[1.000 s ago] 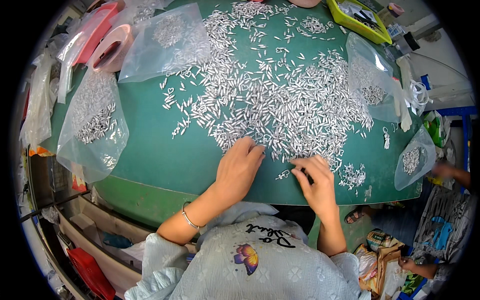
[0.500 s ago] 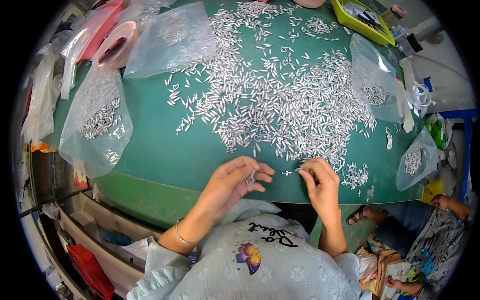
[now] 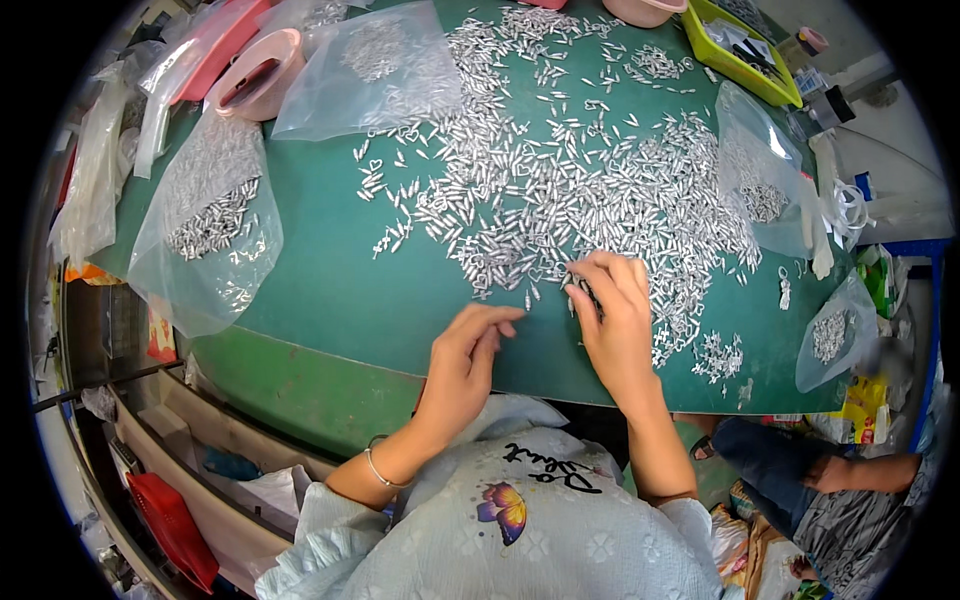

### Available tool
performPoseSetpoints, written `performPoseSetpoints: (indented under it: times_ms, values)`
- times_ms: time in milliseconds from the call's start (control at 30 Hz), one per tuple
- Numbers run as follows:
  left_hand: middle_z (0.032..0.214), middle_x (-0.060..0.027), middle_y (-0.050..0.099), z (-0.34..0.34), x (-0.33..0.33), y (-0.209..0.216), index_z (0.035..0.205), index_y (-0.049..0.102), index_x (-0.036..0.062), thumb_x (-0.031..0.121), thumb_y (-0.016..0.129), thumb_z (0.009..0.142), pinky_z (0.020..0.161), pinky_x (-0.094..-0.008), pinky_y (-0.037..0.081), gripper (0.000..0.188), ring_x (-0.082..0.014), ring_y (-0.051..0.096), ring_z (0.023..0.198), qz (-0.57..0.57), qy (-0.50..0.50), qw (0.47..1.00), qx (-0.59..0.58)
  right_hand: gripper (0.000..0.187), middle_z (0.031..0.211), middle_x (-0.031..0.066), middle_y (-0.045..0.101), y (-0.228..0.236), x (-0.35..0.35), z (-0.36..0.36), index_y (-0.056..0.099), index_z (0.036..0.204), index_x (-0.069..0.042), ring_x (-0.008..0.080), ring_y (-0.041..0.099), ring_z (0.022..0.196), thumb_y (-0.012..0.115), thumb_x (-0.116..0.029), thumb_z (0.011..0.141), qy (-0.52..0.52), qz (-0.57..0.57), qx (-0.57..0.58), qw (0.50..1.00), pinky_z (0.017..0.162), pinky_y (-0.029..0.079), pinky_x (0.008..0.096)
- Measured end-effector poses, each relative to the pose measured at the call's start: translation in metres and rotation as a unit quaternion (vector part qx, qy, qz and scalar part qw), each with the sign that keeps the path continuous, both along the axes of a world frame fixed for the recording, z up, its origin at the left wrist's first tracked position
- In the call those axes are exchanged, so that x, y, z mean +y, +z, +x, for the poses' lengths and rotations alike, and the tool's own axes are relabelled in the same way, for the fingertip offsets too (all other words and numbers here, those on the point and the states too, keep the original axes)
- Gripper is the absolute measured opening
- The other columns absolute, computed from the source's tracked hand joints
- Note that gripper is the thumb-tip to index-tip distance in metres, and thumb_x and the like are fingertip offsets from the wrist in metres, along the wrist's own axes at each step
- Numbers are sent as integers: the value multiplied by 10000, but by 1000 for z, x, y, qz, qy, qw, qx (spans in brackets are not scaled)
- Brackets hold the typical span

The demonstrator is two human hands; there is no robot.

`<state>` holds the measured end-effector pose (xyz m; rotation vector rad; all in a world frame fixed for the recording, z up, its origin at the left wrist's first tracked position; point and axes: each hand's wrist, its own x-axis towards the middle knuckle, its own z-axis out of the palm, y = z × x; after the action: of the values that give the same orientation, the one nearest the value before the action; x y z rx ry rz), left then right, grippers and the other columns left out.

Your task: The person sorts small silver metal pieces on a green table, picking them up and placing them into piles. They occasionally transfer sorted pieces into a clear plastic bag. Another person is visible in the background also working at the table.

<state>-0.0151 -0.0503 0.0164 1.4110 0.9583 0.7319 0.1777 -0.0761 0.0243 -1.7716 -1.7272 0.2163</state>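
A broad heap of small silver metal pieces (image 3: 520, 215), mostly slim and pointed with some heart-shaped ones, is spread over the green tabletop (image 3: 340, 310). At the heap's near edge, my right hand (image 3: 615, 315) has its thumb and fingertips drawn together among the pieces; whatever they pinch is too small to make out. To its left, my left hand (image 3: 465, 362) hovers over the table's front edge with curled fingers and its back partly toward the view, so its contents are hidden. A smaller pile of cross-shaped silver pieces (image 3: 718, 358) lies right of my right hand.
Clear plastic bags with silver pieces lie left (image 3: 215, 220), at the back (image 3: 375, 60) and right (image 3: 765, 180). A pink bowl (image 3: 260, 75) and a yellow-green tray (image 3: 745, 55) stand at the far corners. Another person's arm (image 3: 860, 472) shows at lower right.
My right hand has moved forward and slightly left to the heap's edge. The left hand has turned and curled its fingers, hiding the silver piece seen in it before. The other person's arm has shifted.
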Motion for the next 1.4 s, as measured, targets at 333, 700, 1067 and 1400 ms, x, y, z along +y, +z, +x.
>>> performPoseSetpoints:
  times_ms: [333,700,1067,1400]
  values:
    - [1110,-116,537,-6,-2,-15,1124,614,50,-113,564,753,897,-410,362,408,-314,506,1041,332,-59,915,221,264,1260,126,516,3,-22,3,649,1014,-51,343,448,1183,736,-95,768,12,-79,-30,996,977,323,478]
    - [1026,-59,558,27,60,-4,1026,661,61,45,694,779,835,-389,347,250,-237,522,950,427,-105,857,267,228,1279,112,511,0,-39,-8,647,980,-25,326,434,1223,721,-88,774,-23,-45,-83,995,992,296,484]
    - [1000,-60,549,10,60,-11,992,660,47,19,664,778,792,-378,354,216,-235,517,927,448,-151,850,232,204,1243,128,547,-5,-56,-27,667,963,-55,339,464,1198,647,-93,763,113,-42,-79,990,958,339,490]
    - [990,-70,542,8,58,-9,984,640,61,24,697,787,767,-371,349,208,-251,508,894,400,-142,880,212,248,1164,93,557,-12,-33,-27,659,1032,-58,298,494,1109,703,-110,793,0,-26,-83,996,904,340,430]
